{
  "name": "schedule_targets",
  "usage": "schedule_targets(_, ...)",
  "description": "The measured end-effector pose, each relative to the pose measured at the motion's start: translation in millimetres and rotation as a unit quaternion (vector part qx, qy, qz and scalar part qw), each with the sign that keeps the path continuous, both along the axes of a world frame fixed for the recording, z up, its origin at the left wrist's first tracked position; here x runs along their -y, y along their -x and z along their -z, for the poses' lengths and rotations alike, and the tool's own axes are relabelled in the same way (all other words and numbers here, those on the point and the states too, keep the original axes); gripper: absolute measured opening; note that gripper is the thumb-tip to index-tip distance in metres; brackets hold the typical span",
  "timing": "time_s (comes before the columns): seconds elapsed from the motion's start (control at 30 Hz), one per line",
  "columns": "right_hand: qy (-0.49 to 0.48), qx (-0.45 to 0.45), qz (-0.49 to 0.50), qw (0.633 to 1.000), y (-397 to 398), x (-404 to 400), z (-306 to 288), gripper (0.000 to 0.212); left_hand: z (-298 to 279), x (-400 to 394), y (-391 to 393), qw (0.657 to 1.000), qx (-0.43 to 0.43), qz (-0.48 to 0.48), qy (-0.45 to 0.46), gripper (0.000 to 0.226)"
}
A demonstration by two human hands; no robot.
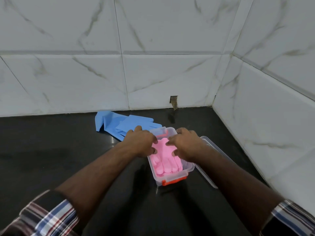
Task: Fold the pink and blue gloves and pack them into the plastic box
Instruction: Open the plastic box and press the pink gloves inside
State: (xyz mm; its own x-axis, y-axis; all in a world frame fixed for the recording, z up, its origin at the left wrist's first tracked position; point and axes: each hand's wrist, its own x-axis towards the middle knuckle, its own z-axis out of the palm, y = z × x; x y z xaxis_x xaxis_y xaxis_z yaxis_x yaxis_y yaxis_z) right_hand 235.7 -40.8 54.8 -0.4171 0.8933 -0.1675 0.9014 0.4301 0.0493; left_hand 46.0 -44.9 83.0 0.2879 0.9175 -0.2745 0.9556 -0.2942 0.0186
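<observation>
While the blue gloves [126,125] sit on the surface [51,150], both hands' fingers [154,140] press pink gloves [164,159] into the box [172,180], fairly straight.

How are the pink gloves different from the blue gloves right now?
The pink gloves lie inside the plastic box; the blue gloves lie on the black counter behind it. Both hands, the left hand and the right hand, press on the pink gloves; nothing touches the blue gloves. The pink gloves look bunched to fit; the blue gloves lie spread flat. Both look rubbery.
</observation>
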Motion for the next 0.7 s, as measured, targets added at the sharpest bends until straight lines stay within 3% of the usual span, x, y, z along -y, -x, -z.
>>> schedule_targets(0.13,0.033,0.102,-0.027,0.994,0.0,-0.4,10.6,0.06,6.9,-0.1,-6.8,0.998,-0.05,0.038,0.026,0.051)
schedule_targets(0.33,0.017,0.159,-0.019,0.987,5.7,2.4,16.6,0.039,10.1,-3.5,-23.1,0.988,-0.138,0.062,0.014,0.046)
schedule_targets(0.57,0.027,0.168,-0.014,0.985,6.4,3.7,17.0,0.039,18.9,-9.6,-38.7,0.978,-0.197,0.05,0.055,0.052)
schedule_targets(0.7,0.045,0.119,-0.006,0.992,4.0,6.2,2.7,0.044,16.1,-10.0,-35.0,0.983,-0.149,0.103,0.023,0.029)
